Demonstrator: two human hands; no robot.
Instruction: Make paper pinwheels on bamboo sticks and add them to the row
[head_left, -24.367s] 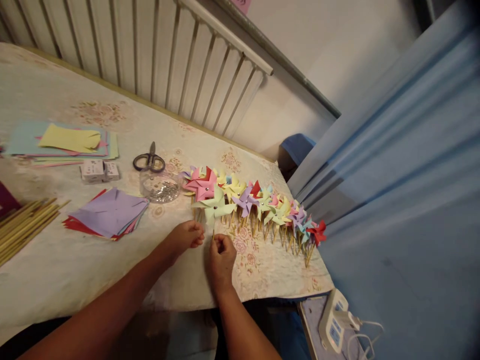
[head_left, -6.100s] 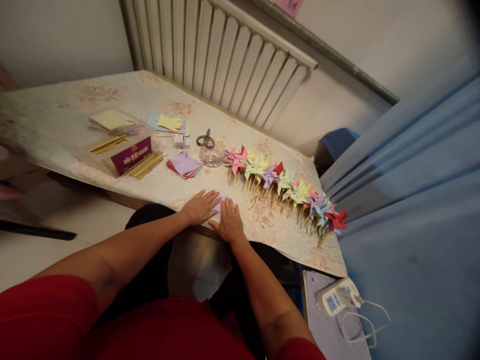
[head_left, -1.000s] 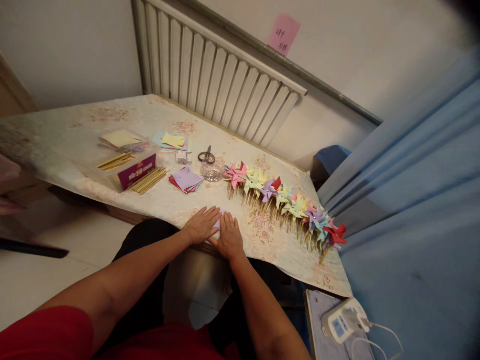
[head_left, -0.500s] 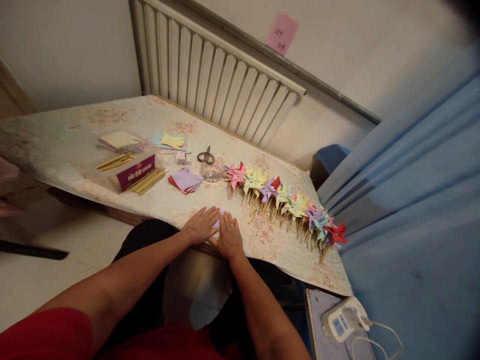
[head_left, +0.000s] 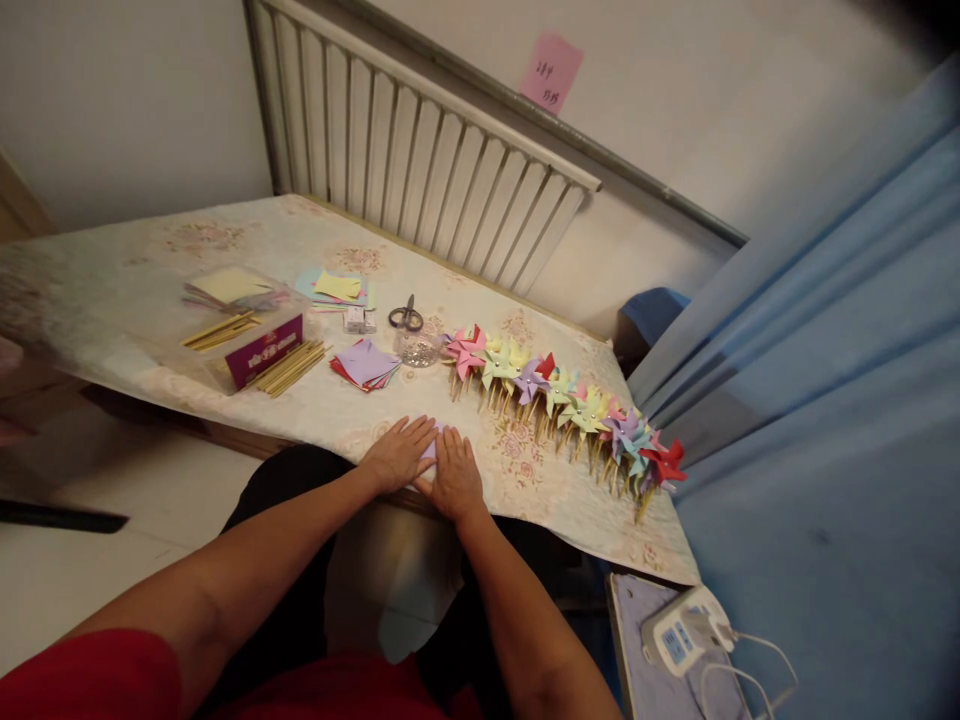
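Nearer to me than the paper stack [head_left: 366, 362], and off to its right, I have my left hand [head_left: 396, 457] and right hand [head_left: 457, 478] laid flat side by side, fingers stretched out straight and gripping nothing. They rest on a piece of lilac paper [head_left: 430, 451]; only a sliver of it shows between them, the rest being hidden beneath. Just right of the stack sits a clear tub [head_left: 420, 350] of small shiny bits, and the scissors [head_left: 406, 318] lie beyond the stack, a little to its right. Small white boxes [head_left: 358, 321] stand behind it. Thin sticks [head_left: 289, 369] lie to its left, and a row of pinwheels [head_left: 531, 381] runs away to its right.
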